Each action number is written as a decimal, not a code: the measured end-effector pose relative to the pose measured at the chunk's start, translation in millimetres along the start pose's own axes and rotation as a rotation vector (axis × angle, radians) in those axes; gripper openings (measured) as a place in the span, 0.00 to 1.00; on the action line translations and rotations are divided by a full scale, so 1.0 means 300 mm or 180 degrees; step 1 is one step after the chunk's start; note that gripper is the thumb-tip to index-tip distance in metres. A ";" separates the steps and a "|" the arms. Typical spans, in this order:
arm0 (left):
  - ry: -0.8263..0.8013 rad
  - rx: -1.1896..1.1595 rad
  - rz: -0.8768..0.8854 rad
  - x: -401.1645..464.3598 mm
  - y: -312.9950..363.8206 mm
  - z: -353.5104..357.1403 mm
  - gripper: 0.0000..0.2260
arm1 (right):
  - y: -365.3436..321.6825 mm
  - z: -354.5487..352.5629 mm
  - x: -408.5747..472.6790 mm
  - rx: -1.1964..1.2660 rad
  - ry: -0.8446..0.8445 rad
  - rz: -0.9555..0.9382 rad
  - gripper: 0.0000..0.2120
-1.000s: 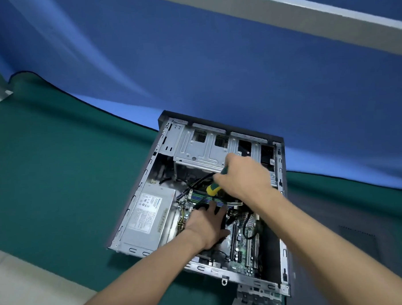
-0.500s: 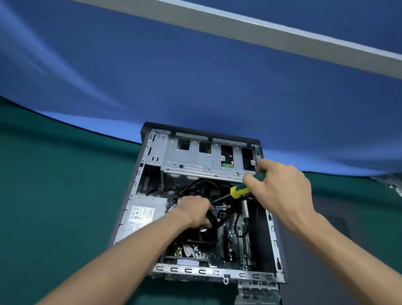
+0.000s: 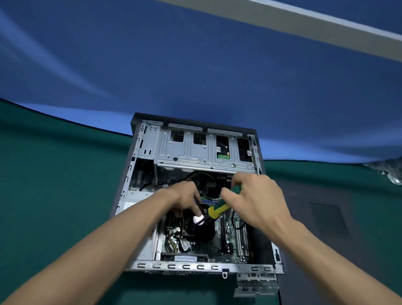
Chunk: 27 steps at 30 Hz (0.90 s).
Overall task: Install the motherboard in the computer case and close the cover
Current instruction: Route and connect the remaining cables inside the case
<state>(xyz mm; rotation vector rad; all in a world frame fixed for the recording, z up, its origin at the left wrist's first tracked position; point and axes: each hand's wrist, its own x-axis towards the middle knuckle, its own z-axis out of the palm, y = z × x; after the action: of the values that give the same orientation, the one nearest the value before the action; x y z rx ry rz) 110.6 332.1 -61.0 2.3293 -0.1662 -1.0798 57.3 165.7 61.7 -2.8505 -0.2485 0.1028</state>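
Fingers first: our right hand [image 3: 255, 200] curls round the green and yellow screwdriver [image 3: 220, 205], thumb and fingertips pinching the handle so the tip slants down and to the left, towards the middle of the computer case [image 3: 200, 266]. Our left hand [image 3: 183, 199] reaches in beside it, fingers bent downward and close together at the tip; we judge they steady a screw or guide the blade, though we cannot tell whether they pinch anything, since a bright glare sits just below them. Beneath both sets of fingers lies the motherboard [image 3: 231, 234], already down inside the case, its green slots showing under the right palm, so we judge the step in hand is fastening it. To the left of the left wrist sits the grey power supply [image 3: 133, 201], partly hidden. Beyond the fingertips run black cables, then the metal drive cage [image 3: 195, 152] at the far end. Right of the right forearm a dark panel [image 3: 325, 216] lies flat on the green cloth [image 3: 47, 182], probably the cover, kept near for closing.
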 end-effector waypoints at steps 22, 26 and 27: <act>-0.0321 -0.0451 -0.0116 -0.007 0.006 -0.017 0.18 | -0.067 0.075 -0.021 -0.0144 -0.0189 -0.0091 0.14; -0.0290 -0.0416 -0.0091 -0.009 0.006 -0.018 0.17 | -0.081 0.023 0.007 -0.0168 -0.0822 -0.0144 0.14; -0.0283 -0.0410 -0.0079 -0.007 0.005 -0.016 0.18 | -0.082 0.004 0.018 -0.0086 -0.1116 -0.0152 0.14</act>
<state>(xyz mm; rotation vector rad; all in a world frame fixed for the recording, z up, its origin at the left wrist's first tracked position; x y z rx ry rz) 112.9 333.8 -56.3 2.1761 -0.0984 -1.1723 58.5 190.4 67.3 -2.8348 -0.3900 0.5954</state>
